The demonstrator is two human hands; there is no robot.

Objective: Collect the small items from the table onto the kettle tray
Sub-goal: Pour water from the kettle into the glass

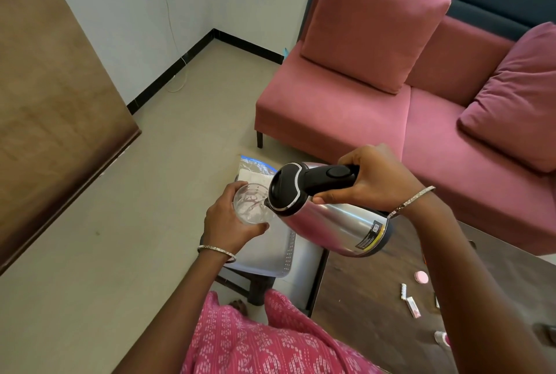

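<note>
My right hand point(379, 181) grips the black handle of a steel kettle point(340, 223), tilted with its spout toward a clear glass point(251, 203). My left hand point(228, 220) holds that glass from below and the side. Under them lies a silver tray point(270, 259) on a small dark stand. On the dark wooden table point(361, 298) at the right lie small items: a pink round lid point(420, 277), a white strip point(403, 292), a pink-white packet point(412, 307) and a small bottle point(441, 338), partly hidden by my right arm.
A pink sofa point(391, 97) with cushions stands behind the table. A white bag or cloth with blue trim point(255, 170) lies on the floor beyond the tray. A brown wooden panel point(54, 103) rises at the left. A white cable point(176, 51) hangs down the wall.
</note>
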